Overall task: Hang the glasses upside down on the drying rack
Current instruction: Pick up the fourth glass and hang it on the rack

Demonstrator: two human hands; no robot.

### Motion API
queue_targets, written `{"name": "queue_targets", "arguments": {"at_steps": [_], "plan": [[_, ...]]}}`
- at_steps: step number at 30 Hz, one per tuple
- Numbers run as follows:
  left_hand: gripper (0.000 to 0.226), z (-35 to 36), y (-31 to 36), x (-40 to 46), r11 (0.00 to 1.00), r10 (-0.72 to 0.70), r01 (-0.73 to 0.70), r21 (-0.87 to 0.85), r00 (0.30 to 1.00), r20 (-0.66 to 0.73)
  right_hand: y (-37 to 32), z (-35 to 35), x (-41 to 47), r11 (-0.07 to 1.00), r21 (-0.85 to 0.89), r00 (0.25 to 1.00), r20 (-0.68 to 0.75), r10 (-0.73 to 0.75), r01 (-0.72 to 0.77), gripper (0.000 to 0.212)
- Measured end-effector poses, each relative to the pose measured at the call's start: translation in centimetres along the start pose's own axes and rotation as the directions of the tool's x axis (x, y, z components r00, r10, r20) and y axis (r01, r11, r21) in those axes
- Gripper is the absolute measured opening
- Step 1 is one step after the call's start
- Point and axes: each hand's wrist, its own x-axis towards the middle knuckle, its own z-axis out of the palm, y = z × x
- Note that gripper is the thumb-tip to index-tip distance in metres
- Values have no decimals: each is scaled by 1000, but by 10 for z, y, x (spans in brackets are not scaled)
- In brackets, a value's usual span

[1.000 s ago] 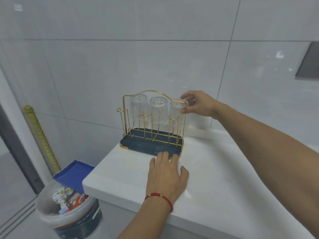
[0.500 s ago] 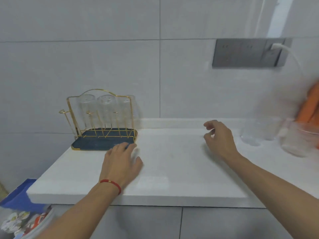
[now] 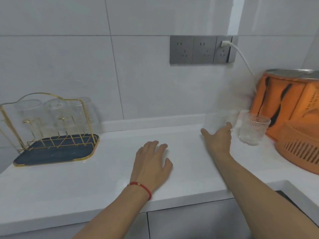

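A gold wire drying rack on a dark blue tray stands at the left of the white counter. Three clear glasses hang on it upside down. At the right, two upright clear glasses stand near the wall: a blurred one and a ribbed one. My right hand is spread open just in front of the blurred glass, fingers reaching its base; whether they touch is unclear. My left hand, with a red bracelet at the wrist, lies flat on the counter, empty.
An orange appliance and an orange slotted basket fill the right side, with a white cable running to grey wall sockets. The counter's front edge runs below my arms. A dark opening shows at lower right.
My right hand left the rack's rightmost glass and swept right across the counter to the blurred glass. The view turned right; my left hand slid right along the counter.
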Motion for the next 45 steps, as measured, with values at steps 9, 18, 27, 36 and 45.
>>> {"name": "queue_targets", "arguments": {"at_steps": [9,18,27,36,45], "plan": [[55,-4,-3,1,977,-112,112,-182,994,9,-5,1,1,996,-4,995,-33,-90,90,82],[88,-31,0,-4,669,-393,248,-701,918,-51,-40,17,-105,517,58,470,339,-815,854,82],[49,-84,-41,-18,411,-497,230,-882,868,-5,-63,27,-163,852,476,544,666,-510,217,52],[44,-150,-168,-70,877,-480,472,-86,869,-119,-167,67,-217,743,580,566,508,-650,333,47],[65,-133,-208,-95,842,-493,476,255,870,5,-302,145,-280,598,535,398,449,-800,597,65]]}}
